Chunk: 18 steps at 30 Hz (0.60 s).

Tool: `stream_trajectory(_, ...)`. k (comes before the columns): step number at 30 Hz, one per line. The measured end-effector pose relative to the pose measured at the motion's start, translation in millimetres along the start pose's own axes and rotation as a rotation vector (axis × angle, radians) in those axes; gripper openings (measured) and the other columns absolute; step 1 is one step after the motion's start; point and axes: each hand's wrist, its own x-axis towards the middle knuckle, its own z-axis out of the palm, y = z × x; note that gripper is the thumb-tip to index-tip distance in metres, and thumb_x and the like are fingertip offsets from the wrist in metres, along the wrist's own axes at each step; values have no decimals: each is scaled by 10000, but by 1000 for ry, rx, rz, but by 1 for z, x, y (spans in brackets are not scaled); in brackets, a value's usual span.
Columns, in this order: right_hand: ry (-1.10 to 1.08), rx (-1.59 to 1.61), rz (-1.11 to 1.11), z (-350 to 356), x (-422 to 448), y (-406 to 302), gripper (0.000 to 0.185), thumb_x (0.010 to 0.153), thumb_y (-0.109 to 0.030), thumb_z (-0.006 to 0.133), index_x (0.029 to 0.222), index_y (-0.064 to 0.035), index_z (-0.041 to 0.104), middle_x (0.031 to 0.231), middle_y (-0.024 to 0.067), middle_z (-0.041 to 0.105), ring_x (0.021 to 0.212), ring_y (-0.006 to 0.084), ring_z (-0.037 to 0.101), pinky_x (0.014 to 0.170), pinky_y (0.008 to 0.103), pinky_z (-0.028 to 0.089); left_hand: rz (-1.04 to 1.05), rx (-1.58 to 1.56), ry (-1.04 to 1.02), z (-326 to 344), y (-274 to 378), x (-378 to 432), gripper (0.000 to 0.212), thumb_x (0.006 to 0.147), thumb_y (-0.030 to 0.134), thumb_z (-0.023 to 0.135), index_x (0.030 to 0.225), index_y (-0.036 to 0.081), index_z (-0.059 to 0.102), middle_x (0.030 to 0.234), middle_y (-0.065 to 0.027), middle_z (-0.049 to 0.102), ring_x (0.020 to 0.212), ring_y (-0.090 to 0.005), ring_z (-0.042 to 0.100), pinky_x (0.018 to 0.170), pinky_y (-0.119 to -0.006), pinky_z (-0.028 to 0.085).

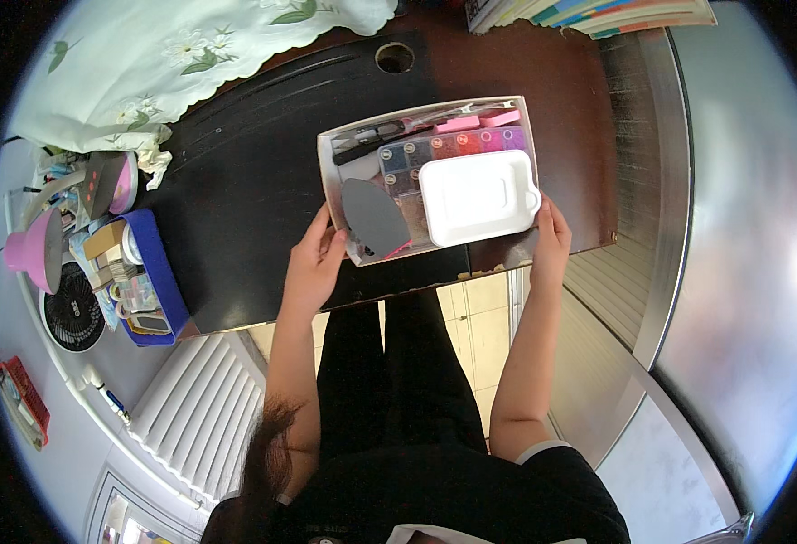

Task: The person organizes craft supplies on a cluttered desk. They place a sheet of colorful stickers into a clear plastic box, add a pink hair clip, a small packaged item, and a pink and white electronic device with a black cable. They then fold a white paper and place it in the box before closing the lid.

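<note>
An open white box [325, 178] lies slightly tilted on the dark desk, between my two hands. My left hand [317, 262] grips its lower left corner, and my right hand [551, 234] holds its right side near the lower corner. Inside, a white plastic tray [478, 197] rests over a clear compartment case [405, 153] of small coloured beads. A dark grey leaf-shaped piece [376, 216] lies at the left. Pink blocks [457, 124] and several slim tools, one with a black handle [364, 149], lie along the far side.
The desk [235, 224] has a round cable hole [395, 58]. At its left edge stand a blue basket [177, 299] of supplies, a pink lamp [45, 251] and a black-and-white fan [74, 306]. An embroidered cloth [187, 54] hangs far left; books [588, 13] stand at the back right.
</note>
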Motion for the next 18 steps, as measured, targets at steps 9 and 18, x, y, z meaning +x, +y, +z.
stream_trajectory(9,-45,87,-31,-8,-3,15,338,1000,-174,475,1197,71,598,1130,98,641,1055,158,571,938,277,423,15,263,6,8,8,-3,536,954,139,480,1465,171,321,932,-200,671,830,-283,684,794,-335,508)
stream_trajectory(18,-217,138,-46,-39,-33,-15,369,994,-202,509,1273,35,556,1121,40,624,953,89,559,844,222,445,140,295,225,16,21,-49,492,932,102,493,1412,105,381,882,-212,650,772,-283,678,719,-330,503)
